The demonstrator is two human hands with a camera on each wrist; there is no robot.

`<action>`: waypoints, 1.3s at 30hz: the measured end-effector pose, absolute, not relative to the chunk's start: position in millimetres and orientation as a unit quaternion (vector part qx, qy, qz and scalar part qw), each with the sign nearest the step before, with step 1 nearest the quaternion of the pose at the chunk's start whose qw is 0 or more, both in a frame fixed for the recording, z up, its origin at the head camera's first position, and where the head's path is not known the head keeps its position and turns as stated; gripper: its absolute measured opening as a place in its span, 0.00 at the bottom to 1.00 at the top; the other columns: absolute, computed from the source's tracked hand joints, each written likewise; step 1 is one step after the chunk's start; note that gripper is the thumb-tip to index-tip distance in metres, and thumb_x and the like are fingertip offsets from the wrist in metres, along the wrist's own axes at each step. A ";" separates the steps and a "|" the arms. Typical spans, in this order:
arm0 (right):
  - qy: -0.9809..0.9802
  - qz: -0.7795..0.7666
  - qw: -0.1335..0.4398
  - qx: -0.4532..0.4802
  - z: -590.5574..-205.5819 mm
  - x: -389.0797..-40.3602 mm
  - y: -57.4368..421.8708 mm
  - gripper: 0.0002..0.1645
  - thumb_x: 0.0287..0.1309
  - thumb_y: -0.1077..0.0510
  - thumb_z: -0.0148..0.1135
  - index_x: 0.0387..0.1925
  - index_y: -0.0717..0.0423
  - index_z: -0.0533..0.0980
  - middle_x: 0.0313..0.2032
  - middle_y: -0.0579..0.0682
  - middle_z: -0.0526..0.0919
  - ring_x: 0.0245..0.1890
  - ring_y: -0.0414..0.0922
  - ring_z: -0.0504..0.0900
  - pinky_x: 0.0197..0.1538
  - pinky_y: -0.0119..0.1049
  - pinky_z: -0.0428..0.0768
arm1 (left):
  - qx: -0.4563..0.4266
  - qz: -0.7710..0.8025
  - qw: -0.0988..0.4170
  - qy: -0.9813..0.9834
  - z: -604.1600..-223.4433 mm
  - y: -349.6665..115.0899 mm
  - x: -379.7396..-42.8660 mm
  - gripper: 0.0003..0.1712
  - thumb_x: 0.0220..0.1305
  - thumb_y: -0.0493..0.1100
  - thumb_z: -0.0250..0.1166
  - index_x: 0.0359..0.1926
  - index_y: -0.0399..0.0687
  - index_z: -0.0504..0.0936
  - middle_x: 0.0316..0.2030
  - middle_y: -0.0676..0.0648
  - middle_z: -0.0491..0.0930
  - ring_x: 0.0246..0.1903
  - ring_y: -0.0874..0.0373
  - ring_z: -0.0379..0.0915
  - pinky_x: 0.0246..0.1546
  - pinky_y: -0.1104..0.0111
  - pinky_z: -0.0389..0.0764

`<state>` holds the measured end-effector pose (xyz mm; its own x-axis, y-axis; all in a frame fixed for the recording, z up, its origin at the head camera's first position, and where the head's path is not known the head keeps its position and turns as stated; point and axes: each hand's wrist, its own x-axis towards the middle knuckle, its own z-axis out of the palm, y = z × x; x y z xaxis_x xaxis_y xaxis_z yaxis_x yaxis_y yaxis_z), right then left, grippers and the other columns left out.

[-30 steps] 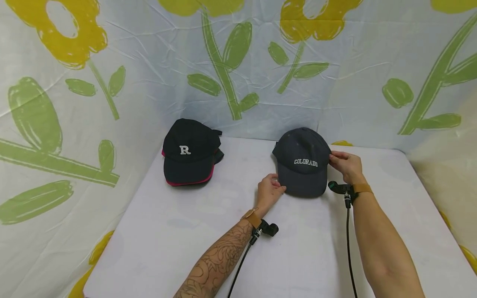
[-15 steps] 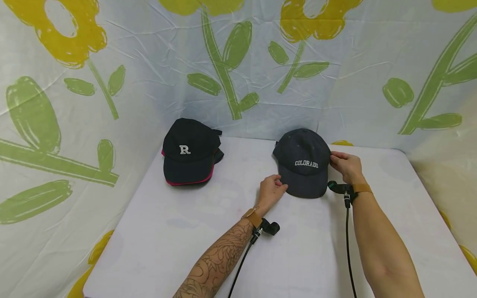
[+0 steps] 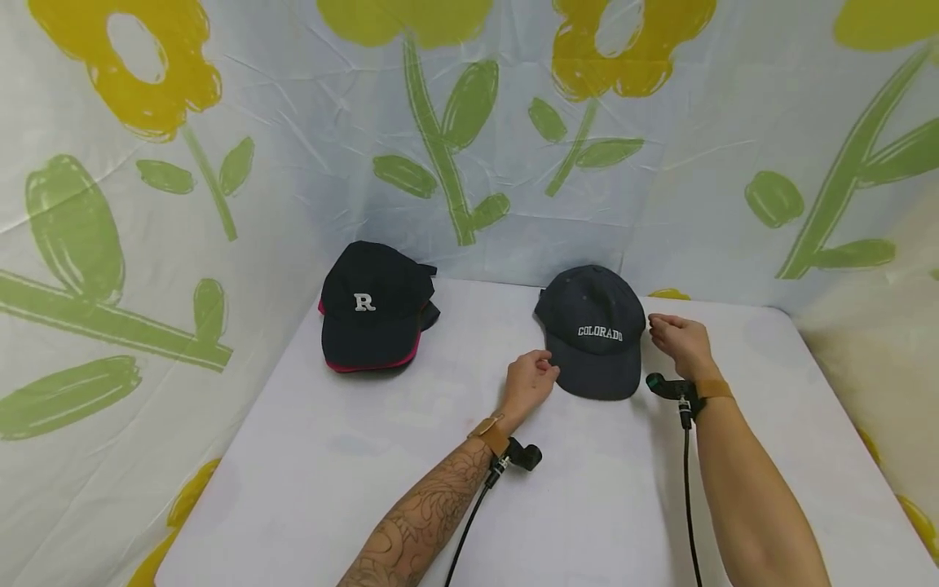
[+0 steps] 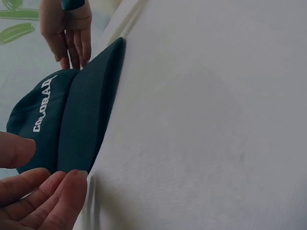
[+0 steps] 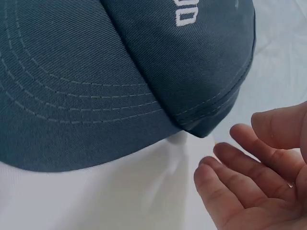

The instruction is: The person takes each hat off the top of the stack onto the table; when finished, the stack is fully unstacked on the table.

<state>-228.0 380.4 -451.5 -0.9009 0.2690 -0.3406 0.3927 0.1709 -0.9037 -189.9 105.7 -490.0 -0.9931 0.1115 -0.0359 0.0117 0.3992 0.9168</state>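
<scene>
A dark navy baseball cap [image 3: 594,326] with white COLORADO lettering sits on the white-covered table, brim towards me. Beside the left edge of its brim is my left hand [image 3: 530,381]. The left wrist view has its thumb [image 4: 17,149] apart from the other fingers, whose tips overlap the brim's near corner. My right hand [image 3: 682,344] is just off the cap's right side, holding nothing. In the right wrist view its fingers [image 5: 235,184] are loosely bent, with a gap between them and the cap's lower edge.
At the table's left back lies a black cap [image 3: 377,306] with a white R and red brim edging, stacked over another dark cap. A cloth backdrop [image 3: 315,196] with yellow flowers surrounds the table [image 3: 367,489]. A cable [image 3: 689,497] hangs from each wrist camera.
My right hand has let go of the cap's right side and moved slightly away. My left hand has eased back a little from the brim. The head view has tilted up slightly.
</scene>
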 end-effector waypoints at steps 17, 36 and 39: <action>0.842 -0.517 -0.062 0.143 -417.8 -211.3 360.6 0.32 0.73 0.47 0.55 0.67 0.65 0.71 0.54 0.51 0.77 0.40 0.24 0.75 0.44 0.14 0.78 | 0.048 0.548 0.027 0.834 -471.1 86.7 -187.7 0.18 0.69 0.39 0.65 0.58 0.40 0.82 0.45 0.44 0.85 0.41 0.56 0.82 0.40 0.69 0.84; 0.816 -0.576 -0.030 0.042 -396.0 -231.5 291.4 0.30 0.72 0.54 0.58 0.66 0.69 0.70 0.55 0.57 0.80 0.42 0.24 0.82 0.50 0.22 0.80 | 0.030 0.561 -0.017 0.827 -459.9 40.7 -191.7 0.17 0.70 0.40 0.64 0.57 0.43 0.83 0.44 0.44 0.86 0.43 0.54 0.83 0.43 0.68 0.85; 0.821 -0.570 -0.025 0.031 -398.1 -234.0 282.0 0.30 0.73 0.52 0.58 0.67 0.68 0.70 0.61 0.66 0.76 0.43 0.25 0.82 0.52 0.23 0.80 | 0.028 0.563 -0.020 0.826 -460.0 31.7 -192.2 0.17 0.70 0.40 0.64 0.58 0.42 0.83 0.45 0.44 0.86 0.43 0.55 0.83 0.43 0.67 0.85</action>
<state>-234.0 282.0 -398.1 -0.9969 0.0784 0.0052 0.0225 0.3485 -0.9370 -192.2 31.7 -460.0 -0.9976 0.0240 0.0648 0.0691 0.3651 0.9284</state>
